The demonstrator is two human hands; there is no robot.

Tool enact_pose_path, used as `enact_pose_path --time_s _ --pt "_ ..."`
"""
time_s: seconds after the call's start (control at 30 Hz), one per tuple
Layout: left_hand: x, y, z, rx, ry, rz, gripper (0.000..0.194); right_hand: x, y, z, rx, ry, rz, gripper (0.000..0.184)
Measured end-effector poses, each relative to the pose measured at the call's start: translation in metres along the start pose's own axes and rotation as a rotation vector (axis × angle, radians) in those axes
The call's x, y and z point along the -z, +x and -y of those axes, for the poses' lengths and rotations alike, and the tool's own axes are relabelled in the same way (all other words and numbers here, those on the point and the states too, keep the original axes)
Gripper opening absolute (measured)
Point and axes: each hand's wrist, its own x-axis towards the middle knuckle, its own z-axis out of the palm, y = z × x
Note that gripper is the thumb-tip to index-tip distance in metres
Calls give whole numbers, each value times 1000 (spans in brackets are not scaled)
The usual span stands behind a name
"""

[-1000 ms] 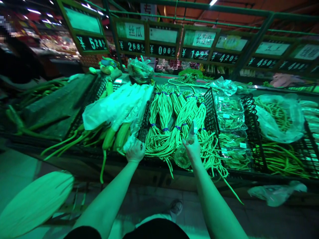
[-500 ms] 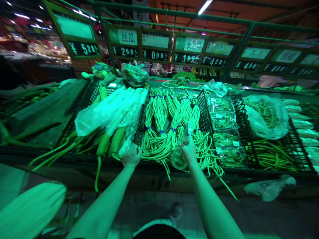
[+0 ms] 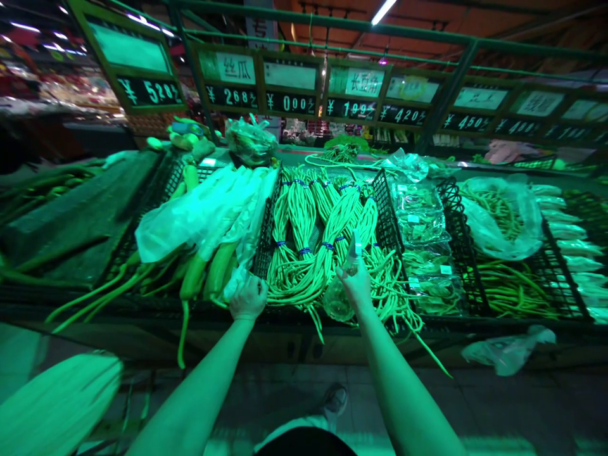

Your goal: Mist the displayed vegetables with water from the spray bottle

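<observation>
And here are both hands out over the bench point(image 3: 280, 335). The right hand point(image 3: 356, 285) is wrapped round the neck of a clear spray bottle point(image 3: 337, 303), its round body hanging in front of the bundled yard-long beans point(image 3: 304, 206) near the crate's front edge; whether its base rests on them, I cannot tell. The left hand point(image 3: 249, 299) is closed, and a white wad point(image 3: 235, 283) pokes out of it — thin plastic or cloth, too bunched up to say — right beside the luffas point(image 3: 192, 278) and the black crate wall point(image 3: 266, 231).

Now, the danger spots! Loose bean ends point(image 3: 437, 358) dangle over the front edge, right below the spray bottle; a sleeve, wrist or bottle base catching one could drag a bundle out over the floor. The blue bands point(image 3: 327, 246) hold the bundles' necks, but those tails are free to snag. On the left, if that wad is joined to the white plastic sheet point(image 3: 190, 215) over the luffas, a hard tug might strip the cover or roll a luffa forward. And that grip on the bottle's neck — should the plastic be wet, it could slip and drop.
</observation>
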Motion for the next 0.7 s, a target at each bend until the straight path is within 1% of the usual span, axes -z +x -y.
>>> enact_pose_path --time_s 0.33,0.5,0.7 --pt "4 1 -2 -2 8 6 30 0 -2 1 17 10 -9 38" --pt "4 0 -2 -15 28 -1 31 0 -2 2 14 14 -9 35" --pt "5 1 -1 -39 48 -22 31 0 -1 0 7 19 0 36"
